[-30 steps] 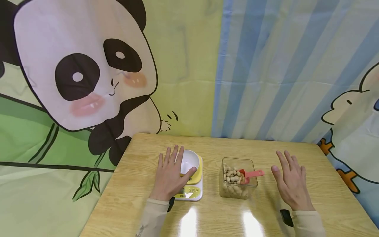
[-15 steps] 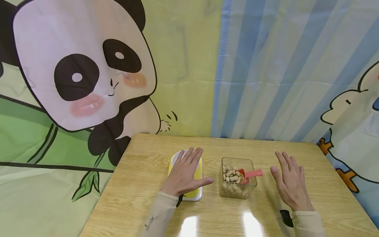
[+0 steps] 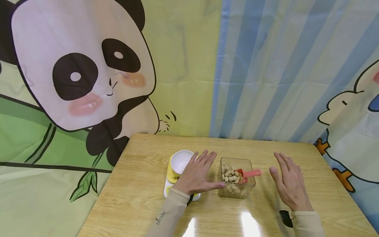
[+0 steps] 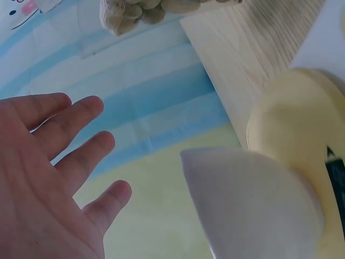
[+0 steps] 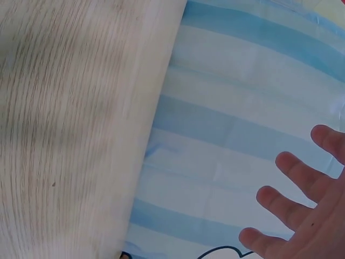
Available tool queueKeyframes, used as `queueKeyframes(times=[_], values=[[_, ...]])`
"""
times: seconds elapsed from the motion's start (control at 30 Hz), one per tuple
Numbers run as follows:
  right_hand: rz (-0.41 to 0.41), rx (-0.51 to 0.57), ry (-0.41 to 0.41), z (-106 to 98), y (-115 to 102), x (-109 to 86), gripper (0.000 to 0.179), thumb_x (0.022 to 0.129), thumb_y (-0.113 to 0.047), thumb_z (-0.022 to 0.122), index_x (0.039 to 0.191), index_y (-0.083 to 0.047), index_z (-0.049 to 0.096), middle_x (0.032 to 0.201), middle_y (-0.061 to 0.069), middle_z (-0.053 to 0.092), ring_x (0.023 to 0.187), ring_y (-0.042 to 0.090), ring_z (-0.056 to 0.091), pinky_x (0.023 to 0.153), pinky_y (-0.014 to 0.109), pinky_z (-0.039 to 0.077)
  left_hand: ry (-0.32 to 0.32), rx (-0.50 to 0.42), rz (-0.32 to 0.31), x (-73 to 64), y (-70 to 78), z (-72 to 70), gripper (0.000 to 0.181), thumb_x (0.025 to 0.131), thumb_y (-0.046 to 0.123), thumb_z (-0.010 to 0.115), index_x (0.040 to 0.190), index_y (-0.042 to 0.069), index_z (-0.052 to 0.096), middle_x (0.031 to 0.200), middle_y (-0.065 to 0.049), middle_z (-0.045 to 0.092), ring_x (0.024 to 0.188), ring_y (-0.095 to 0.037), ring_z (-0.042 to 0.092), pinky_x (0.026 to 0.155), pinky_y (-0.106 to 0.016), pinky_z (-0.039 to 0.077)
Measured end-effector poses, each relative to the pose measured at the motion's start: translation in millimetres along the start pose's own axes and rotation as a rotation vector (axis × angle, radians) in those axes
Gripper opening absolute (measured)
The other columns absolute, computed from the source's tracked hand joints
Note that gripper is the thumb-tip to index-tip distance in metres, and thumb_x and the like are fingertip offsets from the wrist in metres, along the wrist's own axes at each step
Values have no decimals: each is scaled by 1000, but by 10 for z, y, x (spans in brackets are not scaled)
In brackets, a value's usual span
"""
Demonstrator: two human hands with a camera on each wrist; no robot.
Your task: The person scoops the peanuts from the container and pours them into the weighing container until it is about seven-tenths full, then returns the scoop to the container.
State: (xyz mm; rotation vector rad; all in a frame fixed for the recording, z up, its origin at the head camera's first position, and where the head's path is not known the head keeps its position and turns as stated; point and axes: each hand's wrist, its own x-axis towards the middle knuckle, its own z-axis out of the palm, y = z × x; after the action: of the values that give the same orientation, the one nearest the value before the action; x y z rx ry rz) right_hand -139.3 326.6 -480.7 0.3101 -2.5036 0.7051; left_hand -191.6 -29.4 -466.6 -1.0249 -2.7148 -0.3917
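My left hand is between the kitchen scale and the box in the head view, fingers spread and straight, holding nothing. Its thumb overlaps the left wall of a clear square box of unshelled peanuts. A red scoop lies in the peanuts, handle over the right rim. Behind the hand, a white bowl sits on the yellow and white scale, partly hidden. The left wrist view shows the bowl beside the spread fingers. My right hand hovers right of the box, fingers extended, with nothing in it.
The wooden table reaches back to a hanging cloth with blue stripes. A printed panda covers its left part, and another cartoon figure is at the right. Dark bands show at both wrists.
My left hand has moved right, from over the scale toward the peanut box, uncovering more of the bowl and the scale's left side. The right hand has stayed nearly in place.
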Motion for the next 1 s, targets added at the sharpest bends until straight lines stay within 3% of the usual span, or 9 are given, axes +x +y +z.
queueKeyframes(times=[0.23, 0.47, 0.67, 0.87, 1.0], values=[[-36, 36, -20, -17, 0, 7, 58, 105, -20, 55, 159, -17, 36, 148, 26, 45, 132, 52, 40, 103, 71, 27, -12, 9, 23, 88, 71, 65, 111, 82, 92, 35, 162, 14, 28, 163, -2, 35, 152, -23, 23, 124, -49, 14], [2, 76, -191, -64, -1, 0, 62, 105, -24, 56, 161, -28, 29, 157, 17, 39, 140, 48, 35, 106, 71, 27, -33, -9, 25, 150, 108, 134, 111, 81, 91, 41, 162, 15, 28, 162, -1, 36, 152, -24, 25, 124, -48, 12], [-31, 64, -296, -91, -43, 41, 67, 101, -30, 63, 160, -34, 30, 155, 6, 45, 139, 38, 42, 104, 67, 33, -62, -9, 19, 177, 121, 166, 113, 81, 91, 41, 163, 15, 24, 162, 0, 35, 153, -22, 22, 124, -48, 11], [-37, 8, -368, -107, -141, 154, 72, 96, -44, 68, 158, -36, 33, 138, 0, 60, 126, 31, 55, 95, 64, 44, -75, -8, 19, 218, 138, 171, 114, 81, 91, 40, 163, 13, 23, 163, -2, 34, 153, -22, 22, 125, -46, 11], [-60, -27, -402, -108, -208, 233, 65, 94, -51, 68, 153, -31, 46, 118, -9, 65, 106, 15, 62, 80, 48, 54, -85, -28, 19, 244, 151, 171, 114, 81, 91, 41, 162, 13, 24, 163, -2, 34, 152, -23, 24, 125, -45, 11]])
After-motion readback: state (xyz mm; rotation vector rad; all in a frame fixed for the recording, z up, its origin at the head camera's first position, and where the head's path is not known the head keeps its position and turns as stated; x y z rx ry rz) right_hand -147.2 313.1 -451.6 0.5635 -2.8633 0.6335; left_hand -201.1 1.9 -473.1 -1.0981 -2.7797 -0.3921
